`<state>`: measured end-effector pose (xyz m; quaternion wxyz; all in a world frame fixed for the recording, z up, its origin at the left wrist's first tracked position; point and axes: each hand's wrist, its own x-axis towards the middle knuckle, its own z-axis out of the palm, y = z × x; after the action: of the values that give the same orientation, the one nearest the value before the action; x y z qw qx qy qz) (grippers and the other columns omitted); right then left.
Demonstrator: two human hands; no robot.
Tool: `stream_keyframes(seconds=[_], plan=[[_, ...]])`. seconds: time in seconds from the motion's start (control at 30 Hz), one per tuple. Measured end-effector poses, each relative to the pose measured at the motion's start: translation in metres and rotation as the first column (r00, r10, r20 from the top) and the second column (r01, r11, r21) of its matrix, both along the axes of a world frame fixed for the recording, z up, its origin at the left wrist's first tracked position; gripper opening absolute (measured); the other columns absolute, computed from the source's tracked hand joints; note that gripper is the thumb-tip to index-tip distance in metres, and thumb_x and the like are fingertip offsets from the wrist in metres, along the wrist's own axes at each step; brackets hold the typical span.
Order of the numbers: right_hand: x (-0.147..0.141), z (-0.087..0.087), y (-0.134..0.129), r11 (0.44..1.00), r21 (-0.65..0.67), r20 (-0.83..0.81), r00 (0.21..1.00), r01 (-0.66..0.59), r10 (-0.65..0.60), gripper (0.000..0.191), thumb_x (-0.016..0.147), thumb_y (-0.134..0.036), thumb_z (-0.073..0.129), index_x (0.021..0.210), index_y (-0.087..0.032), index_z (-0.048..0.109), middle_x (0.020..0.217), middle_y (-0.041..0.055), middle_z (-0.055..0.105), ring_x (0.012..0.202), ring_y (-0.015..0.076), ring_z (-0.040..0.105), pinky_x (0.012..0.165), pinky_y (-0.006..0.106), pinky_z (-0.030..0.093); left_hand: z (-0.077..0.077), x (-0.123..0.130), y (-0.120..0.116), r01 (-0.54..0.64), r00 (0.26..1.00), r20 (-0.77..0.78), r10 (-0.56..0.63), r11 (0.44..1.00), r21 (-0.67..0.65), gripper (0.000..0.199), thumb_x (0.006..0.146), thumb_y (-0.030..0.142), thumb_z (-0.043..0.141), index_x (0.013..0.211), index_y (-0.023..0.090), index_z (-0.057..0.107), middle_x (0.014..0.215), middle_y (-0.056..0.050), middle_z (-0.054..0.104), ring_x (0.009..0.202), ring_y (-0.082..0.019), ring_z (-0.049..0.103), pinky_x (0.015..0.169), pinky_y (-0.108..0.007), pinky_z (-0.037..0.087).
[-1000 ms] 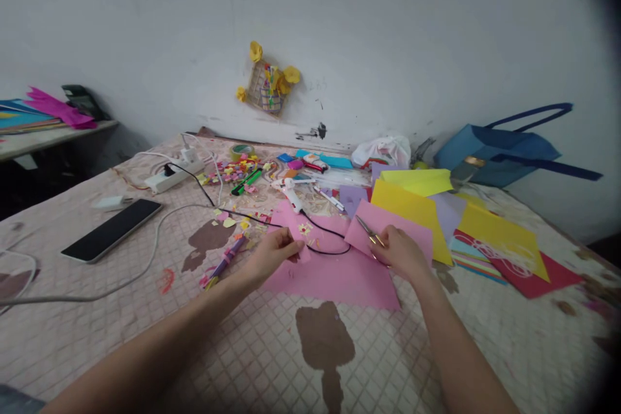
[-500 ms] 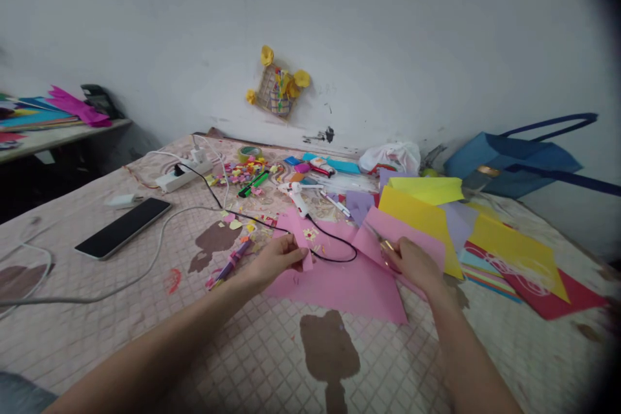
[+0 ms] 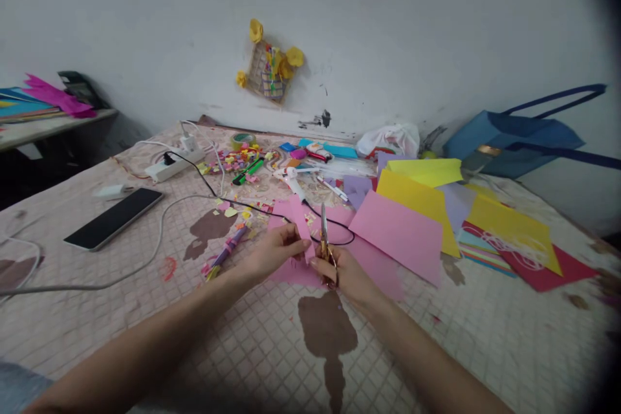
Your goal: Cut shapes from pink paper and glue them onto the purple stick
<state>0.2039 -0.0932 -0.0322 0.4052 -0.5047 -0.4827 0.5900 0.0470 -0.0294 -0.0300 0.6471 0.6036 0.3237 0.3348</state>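
My left hand (image 3: 283, 247) is closed in a pinch on a narrow pink paper strip (image 3: 301, 223), which points up and away from me. Close beside it, my right hand (image 3: 342, 272) grips gold-handled scissors (image 3: 325, 239) with the blades pointing away. The right thumb and fingertips come up to the strip's lower end; whether they touch it I cannot tell. Beneath both hands lies pink paper (image 3: 383, 265), partly covered by another pink sheet (image 3: 398, 233) to the right. A white glue gun (image 3: 294, 182) rests just beyond the strip, its black cord looping behind the scissors.
At left are a phone (image 3: 114, 218), a charger (image 3: 114, 191) and a power strip (image 3: 174, 166) with trailing cables. Small paper pieces (image 3: 237, 160) and a green cutter (image 3: 248, 171) lie at the back. Coloured sheets (image 3: 514, 226) and a blue bag (image 3: 514, 142) are at right.
My right hand has moved left with the scissors, away from the right-hand pink sheet, and now meets my left hand at the strip. That sheet now lies flatter. The view has shifted slightly.
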Motion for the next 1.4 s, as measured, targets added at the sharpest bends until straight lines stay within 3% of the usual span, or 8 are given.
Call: stream_keyframes(seconds=[0.2,0.43,0.7,0.87,1.07,1.4], plan=[[0.004,0.002,0.002,0.997,0.016,-0.042,0.996,0.077,-0.077,0.024,0.071,-0.036,0.064,0.071,-0.018,0.049,0.050,-0.0078,0.043,0.041,0.0057,0.036,0.039,0.019,0.025,0.003,0.000,0.000,0.002,1.000,0.005,-0.002,1.000,-0.017,0.024,0.072,0.032,0.067,0.071,0.012,0.055,0.063,0.002,0.053,0.057,-0.008,0.049,0.057,-0.023,0.040],[0.003,-0.005,0.002,0.990,0.106,-0.013,0.996,0.091,-0.091,0.028,0.076,-0.043,0.061,0.070,-0.018,0.048,0.051,-0.0065,0.045,0.042,0.0068,0.036,0.041,0.020,0.028,-0.002,0.001,-0.003,0.003,1.000,0.020,0.001,0.986,-0.165,0.029,0.070,0.036,0.070,0.068,0.013,0.052,0.058,0.001,0.055,0.053,-0.008,0.049,0.055,-0.022,0.037],[0.002,0.000,-0.008,0.987,0.150,0.072,0.997,-0.051,0.041,0.040,0.087,-0.057,0.037,0.084,-0.019,0.048,0.061,-0.0037,0.045,0.053,0.0095,0.042,0.048,0.021,0.033,0.009,-0.006,0.009,-0.074,0.977,0.175,0.117,0.970,-0.233,0.028,0.070,0.031,0.071,0.064,0.013,0.051,0.056,0.004,0.053,0.052,-0.005,0.050,0.054,-0.019,0.039],[0.001,0.001,-0.014,0.983,0.078,0.178,0.972,-0.167,0.151,0.045,0.085,-0.062,0.036,0.076,-0.018,0.047,0.056,-0.0045,0.043,0.048,0.0087,0.039,0.045,0.021,0.029,0.012,-0.011,0.015,-0.090,0.949,0.260,0.181,0.941,-0.325,0.026,0.068,0.028,0.073,0.068,0.012,0.052,0.061,0.002,0.056,0.056,-0.007,0.054,0.061,-0.022,0.047],[-0.001,0.000,-0.014,0.982,0.078,0.156,0.975,-0.173,0.159,0.048,0.085,-0.062,0.035,0.073,-0.018,0.047,0.053,-0.0052,0.039,0.047,0.0090,0.038,0.046,0.022,0.030,0.014,-0.012,0.018,-0.144,0.908,0.315,0.275,0.913,-0.381,0.027,0.064,0.024,0.076,0.066,0.013,0.052,0.063,0.002,0.058,0.058,-0.008,0.057,0.065,-0.025,0.049],[-0.003,0.000,-0.015,0.980,0.081,0.161,0.972,-0.184,0.169,0.049,0.081,-0.066,0.037,0.070,-0.019,0.045,0.054,-0.0067,0.032,0.045,0.0083,0.033,0.044,0.022,0.030,0.013,-0.012,0.018,-0.157,0.896,0.322,0.306,0.896,-0.414,0.026,0.063,0.023,0.077,0.065,0.011,0.054,0.063,0.002,0.058,0.058,-0.007,0.057,0.066,-0.024,0.051]])
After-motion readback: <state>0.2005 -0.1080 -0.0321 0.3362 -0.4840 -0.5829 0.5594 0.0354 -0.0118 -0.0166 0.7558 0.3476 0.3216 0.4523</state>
